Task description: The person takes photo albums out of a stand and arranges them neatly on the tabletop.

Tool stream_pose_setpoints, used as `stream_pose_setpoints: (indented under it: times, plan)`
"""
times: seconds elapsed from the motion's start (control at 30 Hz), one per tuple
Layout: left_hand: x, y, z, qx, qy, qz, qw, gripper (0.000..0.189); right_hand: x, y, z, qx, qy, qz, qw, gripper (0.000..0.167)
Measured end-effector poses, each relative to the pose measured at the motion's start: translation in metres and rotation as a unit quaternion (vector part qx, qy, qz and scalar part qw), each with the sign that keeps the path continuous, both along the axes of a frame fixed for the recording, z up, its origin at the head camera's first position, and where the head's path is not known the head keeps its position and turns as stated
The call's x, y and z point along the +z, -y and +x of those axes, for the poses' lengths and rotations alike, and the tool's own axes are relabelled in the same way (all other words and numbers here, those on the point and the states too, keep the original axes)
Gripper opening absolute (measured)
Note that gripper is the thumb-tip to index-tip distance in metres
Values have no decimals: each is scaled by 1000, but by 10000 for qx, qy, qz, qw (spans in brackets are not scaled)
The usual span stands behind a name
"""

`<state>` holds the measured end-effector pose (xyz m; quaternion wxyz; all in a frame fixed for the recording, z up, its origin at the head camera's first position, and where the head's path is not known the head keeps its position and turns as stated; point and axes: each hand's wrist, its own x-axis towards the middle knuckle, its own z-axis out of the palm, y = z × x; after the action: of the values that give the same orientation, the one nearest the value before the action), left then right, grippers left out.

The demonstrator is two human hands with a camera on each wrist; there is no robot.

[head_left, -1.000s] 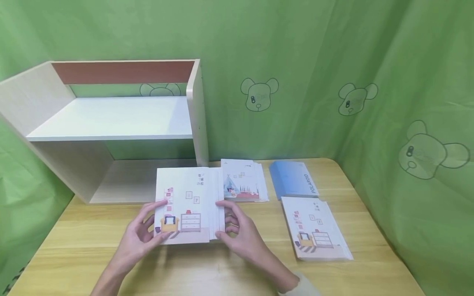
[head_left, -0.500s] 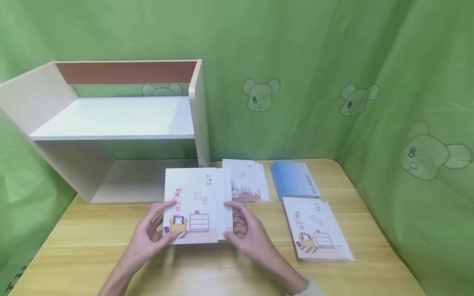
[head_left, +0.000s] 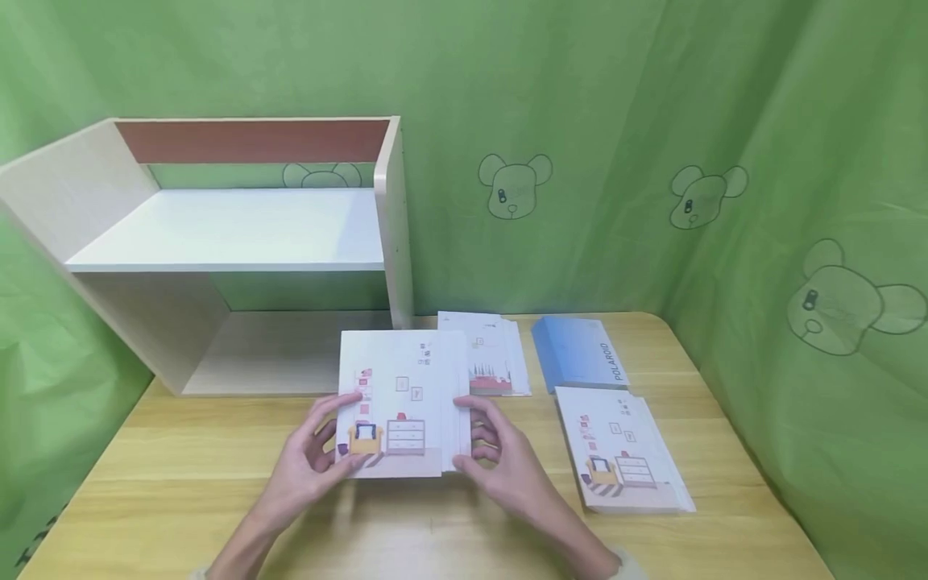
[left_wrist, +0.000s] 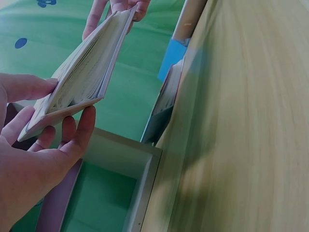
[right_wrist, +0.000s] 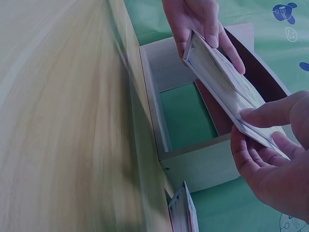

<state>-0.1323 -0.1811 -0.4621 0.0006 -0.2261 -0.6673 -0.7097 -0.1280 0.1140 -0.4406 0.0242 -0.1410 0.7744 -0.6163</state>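
Observation:
A white book (head_left: 391, 379) with a drawn armchair and chest of drawers on its cover is held above the table by both hands. My left hand (head_left: 312, 455) grips its left edge, thumb on the cover and fingers beneath. At the right edge, my right hand (head_left: 500, 451) pinches the book the same way. In the left wrist view the book (left_wrist: 82, 67) shows its page edges, slightly fanned between the covers. The right wrist view also has it tilted between the two hands, the near right hand (right_wrist: 275, 140) holding one end.
A two-tier wooden shelf (head_left: 232, 229) stands at the back left. Behind the held book lies another illustrated book (head_left: 500, 362), partly hidden. To the right are a blue book (head_left: 576, 354) marked POLAROID and a matching white book (head_left: 616, 451) on the wooden table (head_left: 159, 475).
Both hands have carried the book a little to the right, so it covers more of the book behind it. The grip looks unchanged. The other books have stayed in place.

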Motion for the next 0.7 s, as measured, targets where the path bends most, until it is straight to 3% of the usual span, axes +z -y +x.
stream_pose_setpoints:
  times: [0.7]
  plan:
    - [-2,-26,-4,-6,-45,-29,10000,75,-2,-24,2,-189,175,2,9997,79]
